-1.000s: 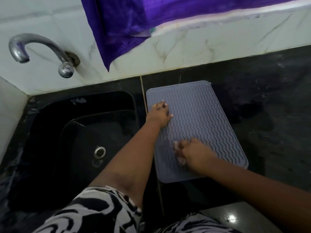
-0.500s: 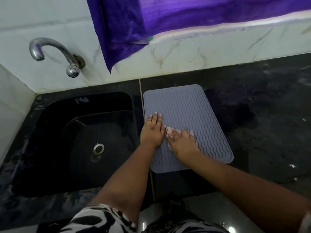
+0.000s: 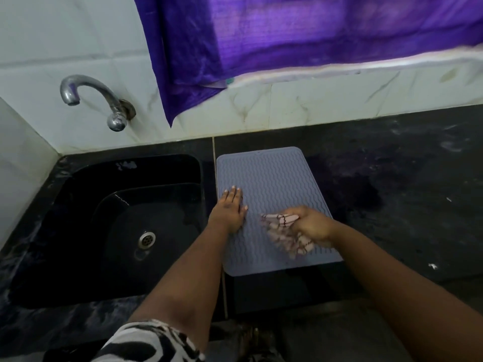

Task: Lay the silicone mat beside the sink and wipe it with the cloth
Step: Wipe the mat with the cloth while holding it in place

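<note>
A grey silicone mat [image 3: 271, 184] with wavy ridges lies flat on the black counter, right beside the black sink [image 3: 125, 220]. My left hand [image 3: 230, 210] rests palm down on the mat's left edge, fingers spread, holding nothing. My right hand [image 3: 312, 226] is closed on a bunched pale pink cloth [image 3: 285, 231] with dark lines. The cloth presses on the mat's near right part and trails toward the mat's front edge.
A chrome tap [image 3: 104, 103] sticks out of the white tiled wall above the sink. A purple curtain [image 3: 287, 43] hangs over the wall behind the mat. The dark counter [image 3: 397, 194] stretches to the right, with pale specks on it.
My right hand with the cloth has moved right and nearer along the mat, away from my left hand, and more cloth shows. My left hand stays pressed on the mat's left edge.
</note>
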### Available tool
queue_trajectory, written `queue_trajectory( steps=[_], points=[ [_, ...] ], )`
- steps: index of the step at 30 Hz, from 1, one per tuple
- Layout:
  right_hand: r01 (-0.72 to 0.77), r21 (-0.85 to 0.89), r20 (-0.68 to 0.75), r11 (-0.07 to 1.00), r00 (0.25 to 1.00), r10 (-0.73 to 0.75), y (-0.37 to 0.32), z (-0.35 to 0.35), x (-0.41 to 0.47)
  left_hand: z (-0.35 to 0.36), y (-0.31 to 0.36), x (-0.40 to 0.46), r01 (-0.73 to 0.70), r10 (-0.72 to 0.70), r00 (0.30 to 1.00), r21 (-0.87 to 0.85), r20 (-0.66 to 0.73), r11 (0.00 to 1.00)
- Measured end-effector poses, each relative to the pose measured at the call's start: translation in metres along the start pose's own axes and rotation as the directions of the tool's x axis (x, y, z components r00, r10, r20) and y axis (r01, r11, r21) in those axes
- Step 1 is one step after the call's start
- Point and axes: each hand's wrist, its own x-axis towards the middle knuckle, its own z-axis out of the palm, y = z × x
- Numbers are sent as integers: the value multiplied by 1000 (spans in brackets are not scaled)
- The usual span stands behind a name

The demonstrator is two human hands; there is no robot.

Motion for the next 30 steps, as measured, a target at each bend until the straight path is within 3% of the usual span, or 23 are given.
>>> queue_trajectory(
  steps=[2, 4, 6, 11, 13, 15, 17, 20, 22, 27, 30],
  points=[
    [-3, -38, -177, 999, 984, -4, -1, -11, 20, -12, 3, 1, 13, -12, 1000, -160, 6, 987],
    [-14, 29, -265, 999, 964, 21, -9, -19, 41, -28, 7, 12, 7, -10, 1000, -206, -12, 978],
    [-3, 75, -292, 997, 956, 24, -28, -29, 61, -45, 13, 35, -20, 14, 999, -165, -34, 986],
    [89, -165, -426, 982, 892, -153, -75, -60, 136, -55, 24, 98, 1, -9, 985, -47, -173, 999],
    [71, -382, -419, 921, 875, -241, -79, -66, 168, -45, 25, 115, 34, -46, 983, -70, -176, 997],
    [-6, -626, -405, 780, 857, -319, -82, -65, 193, -38, 23, 131, -35, 20, 976, -67, -217, 997],
    [-44, -752, -370, 658, 855, -364, -82, -63, 218, -36, 18, 148, -94, 71, 960, -70, -271, 993],
    [-123, -808, -328, 576, 906, -266, -83, -57, 247, -33, 9, 162, -37, -1, 980, -189, -200, 981],
    [-153, -830, -303, 536, 931, -204, -80, -53, 255, -23, 6, 164, -11, -20, 986, -181, -166, 983],
    [-134, -808, -302, 573, 930, -208, -61, -37, 222, -11, -1, 171, -97, 70, 971, -109, -229, 989],
    [-12, -849, -184, 529, 944, -275, -31, -18, 164, -9, -2, 171, -107, 85, 969, -87, -230, 990]
  ],
)
